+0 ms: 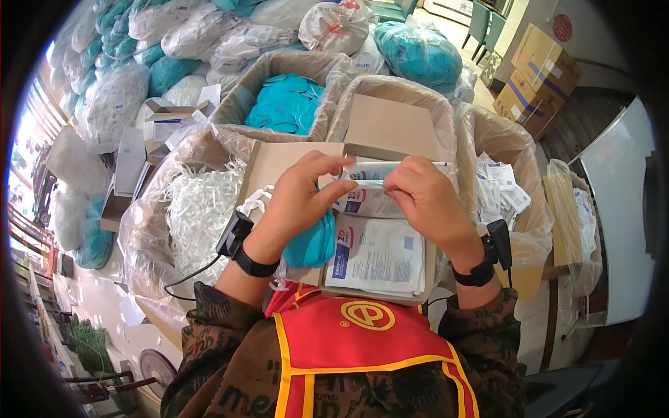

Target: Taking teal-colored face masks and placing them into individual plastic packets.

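Note:
My right hand (426, 202) is closed, pinching the top edge of a flat white packet (373, 202) with purple and pink print. At the packet's left end is my left hand (306, 188), its thumb and forefinger apart; the thumb tip lies at the packet's edge and the forefinger is slightly blurred. Below them a shallow cardboard box (426, 282) holds a stack of white printed packets (376, 258). A bundle of teal face masks (310, 240) with white ear loops sits left of the stack, under my left wrist.
Lined cartons surround me: one holds white ear-loop strips (202, 209), another teal masks (286, 104), and one at right white packets (498, 184). An empty-looking brown box (390, 125) lies ahead. Full plastic bags (188, 35) pile up behind; closed cartons (540, 80) stand far right.

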The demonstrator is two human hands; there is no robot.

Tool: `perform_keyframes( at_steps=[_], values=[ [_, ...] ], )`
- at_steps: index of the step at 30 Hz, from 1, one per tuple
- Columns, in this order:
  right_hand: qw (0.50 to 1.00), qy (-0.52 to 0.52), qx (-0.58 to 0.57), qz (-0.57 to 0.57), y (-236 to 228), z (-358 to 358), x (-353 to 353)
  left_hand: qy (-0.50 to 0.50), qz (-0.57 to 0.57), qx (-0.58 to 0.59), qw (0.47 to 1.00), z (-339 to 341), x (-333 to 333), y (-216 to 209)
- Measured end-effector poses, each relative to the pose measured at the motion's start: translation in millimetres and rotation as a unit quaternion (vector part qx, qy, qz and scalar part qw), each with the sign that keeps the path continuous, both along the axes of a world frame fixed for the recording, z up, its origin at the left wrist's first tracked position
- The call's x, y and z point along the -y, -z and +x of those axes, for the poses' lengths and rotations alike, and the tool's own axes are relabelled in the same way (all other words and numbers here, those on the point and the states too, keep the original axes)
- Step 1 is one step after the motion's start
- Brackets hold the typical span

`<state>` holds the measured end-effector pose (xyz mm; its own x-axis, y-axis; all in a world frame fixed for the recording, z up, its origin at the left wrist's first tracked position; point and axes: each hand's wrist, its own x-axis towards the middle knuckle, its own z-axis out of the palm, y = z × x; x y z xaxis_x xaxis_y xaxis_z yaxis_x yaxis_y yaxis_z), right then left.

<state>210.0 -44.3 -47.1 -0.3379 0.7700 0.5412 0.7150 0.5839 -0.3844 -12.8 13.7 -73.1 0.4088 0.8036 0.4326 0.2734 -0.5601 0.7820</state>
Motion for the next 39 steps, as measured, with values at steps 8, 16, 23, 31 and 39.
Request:
perform_keyframes(
  at_steps=[8, 16, 23, 31, 39],
  values=[
    [0.998, 0.02, 0.053, 0.003, 19.0, -2.8, -28.7, -0.077, 0.188, -0.102, 0.974, 24.4, -8.8, 11.0],
    [1.0, 0.015, -0.009, -0.025, 20.3, -10.9, -26.7, -0.018, 0.002, -0.036, 0.999, 14.0, -19.8, 25.3],
    [0.998, -0.019, -0.052, -0.004, 1.9, -22.0, -9.6, 0.011, 0.014, -0.033, 0.999, 14.9, 9.4, -1.3],
    [0.988, -0.031, 0.043, 0.144, -23.5, -30.8, 27.2, 0.155, -0.314, 0.206, 0.914, 6.6, 34.5, -28.8],
    [0.982, -0.158, -0.103, 0.027, -45.7, -30.6, 96.2, -0.052, -0.094, 0.07, 0.992, -10.2, -28.4, 32.5]
  ],
)
